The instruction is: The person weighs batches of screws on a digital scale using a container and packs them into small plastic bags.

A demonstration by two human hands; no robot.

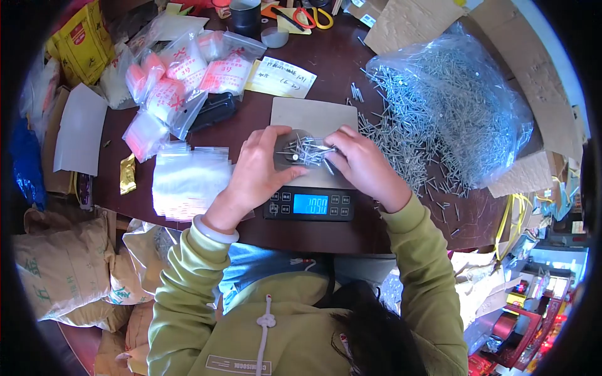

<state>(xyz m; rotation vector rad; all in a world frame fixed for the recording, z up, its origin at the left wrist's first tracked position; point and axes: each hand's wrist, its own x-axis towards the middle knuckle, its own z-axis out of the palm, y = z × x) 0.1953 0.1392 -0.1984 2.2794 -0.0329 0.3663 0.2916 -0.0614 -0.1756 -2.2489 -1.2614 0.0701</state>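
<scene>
A small heap of metal screws or nails [304, 150] lies on the plate of a digital scale [313, 111], whose blue display [310, 203] is lit. At the heap's left side my left hand [258, 164] curves with fingers and thumb apart, its fingertips at the heap's edge. My right hand [360, 160] is pinched at the heap's right side, its fingers closed on some of the metal pieces. A shallow round dish seems to lie under the heap, mostly hidden.
A large pile of loose metal pieces [407, 147] spills from a clear plastic bag [483, 106] at the right. Flat clear bags [188, 182], printed pouches [166, 97] and a black object [214, 111] lie left. A handwritten note [282, 77] and scissors [313, 19] lie behind.
</scene>
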